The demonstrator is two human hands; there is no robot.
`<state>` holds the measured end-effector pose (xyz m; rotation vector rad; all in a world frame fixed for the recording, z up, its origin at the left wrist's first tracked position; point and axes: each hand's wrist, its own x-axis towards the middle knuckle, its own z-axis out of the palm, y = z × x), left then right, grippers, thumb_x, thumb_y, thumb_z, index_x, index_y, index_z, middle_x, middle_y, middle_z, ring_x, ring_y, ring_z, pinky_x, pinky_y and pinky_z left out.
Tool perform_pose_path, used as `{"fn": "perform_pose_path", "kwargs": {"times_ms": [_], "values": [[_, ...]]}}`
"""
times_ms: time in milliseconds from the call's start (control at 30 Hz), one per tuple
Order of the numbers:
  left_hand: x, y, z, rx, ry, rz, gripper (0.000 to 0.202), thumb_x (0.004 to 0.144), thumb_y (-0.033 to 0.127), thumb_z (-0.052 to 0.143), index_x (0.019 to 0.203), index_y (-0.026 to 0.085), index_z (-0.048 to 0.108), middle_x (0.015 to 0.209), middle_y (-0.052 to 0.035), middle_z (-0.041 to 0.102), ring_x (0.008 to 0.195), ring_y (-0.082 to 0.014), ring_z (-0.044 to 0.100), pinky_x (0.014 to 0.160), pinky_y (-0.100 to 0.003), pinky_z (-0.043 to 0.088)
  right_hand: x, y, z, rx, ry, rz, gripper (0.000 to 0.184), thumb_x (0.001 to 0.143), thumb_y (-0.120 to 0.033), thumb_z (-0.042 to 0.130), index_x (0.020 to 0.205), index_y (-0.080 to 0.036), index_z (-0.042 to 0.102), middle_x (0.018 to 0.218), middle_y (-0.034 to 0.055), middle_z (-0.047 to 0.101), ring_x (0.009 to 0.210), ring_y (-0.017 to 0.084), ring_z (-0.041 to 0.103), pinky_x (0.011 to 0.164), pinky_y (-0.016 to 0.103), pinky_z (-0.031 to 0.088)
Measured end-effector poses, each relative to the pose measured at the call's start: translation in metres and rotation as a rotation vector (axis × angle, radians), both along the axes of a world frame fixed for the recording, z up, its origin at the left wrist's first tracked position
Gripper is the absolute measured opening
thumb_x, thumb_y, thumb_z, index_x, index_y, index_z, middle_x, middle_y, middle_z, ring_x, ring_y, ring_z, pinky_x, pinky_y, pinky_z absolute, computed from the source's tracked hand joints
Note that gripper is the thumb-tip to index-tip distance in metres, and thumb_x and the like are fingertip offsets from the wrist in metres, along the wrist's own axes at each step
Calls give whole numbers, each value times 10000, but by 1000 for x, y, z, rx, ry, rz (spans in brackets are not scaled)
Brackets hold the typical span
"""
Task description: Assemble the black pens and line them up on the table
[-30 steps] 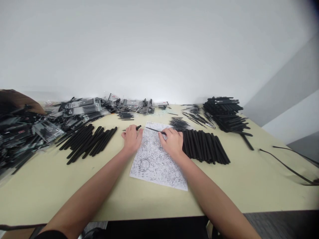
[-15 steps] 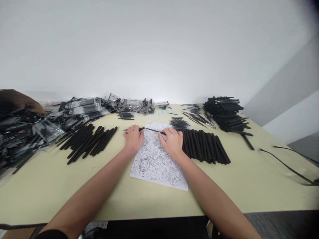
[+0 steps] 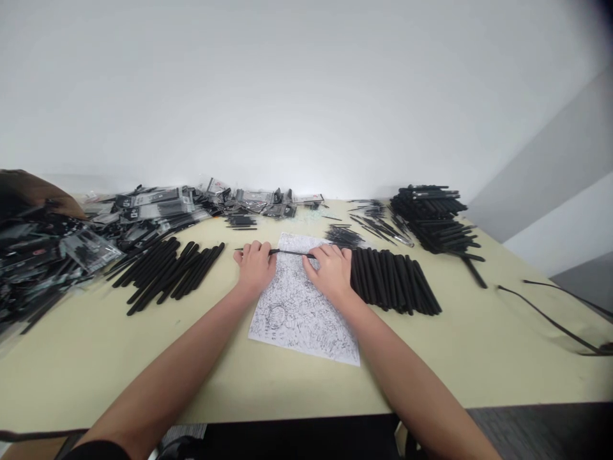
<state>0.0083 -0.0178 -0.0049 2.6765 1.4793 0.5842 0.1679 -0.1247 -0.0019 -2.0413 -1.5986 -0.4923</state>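
Two hands grip one thin black rod (image 3: 292, 253): the left hand (image 3: 255, 267) closed around it, the right hand (image 3: 332, 275) pinching its end, just above a black-patterned white paper sheet (image 3: 299, 306).

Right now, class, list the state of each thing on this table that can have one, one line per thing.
Left hand, closed on the thin black stick
Right hand, holding that stick's other end
Thin black stick, held across the top of the sheet
Printed paper sheet, lying flat
Thick black tubes, laid side by side
Far-right black tubes, piled in a heap
Plastic packets, heaped loosely
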Motion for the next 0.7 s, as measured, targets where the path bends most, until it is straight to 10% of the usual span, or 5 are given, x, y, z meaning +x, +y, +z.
{"fn": "perform_pose_path", "kwargs": {"times_ms": [700], "values": [[-5, 5, -4, -98, -290, -451, 74, 920, 278, 487, 932, 207, 471, 943, -37, 596, 963, -218, 576, 879, -381, 365, -3, 2, -8, 105, -102, 112, 264, 954, -391, 519, 888, -202, 690, 856, 40, 675, 817, 196, 514, 761, 386, 221]]}}
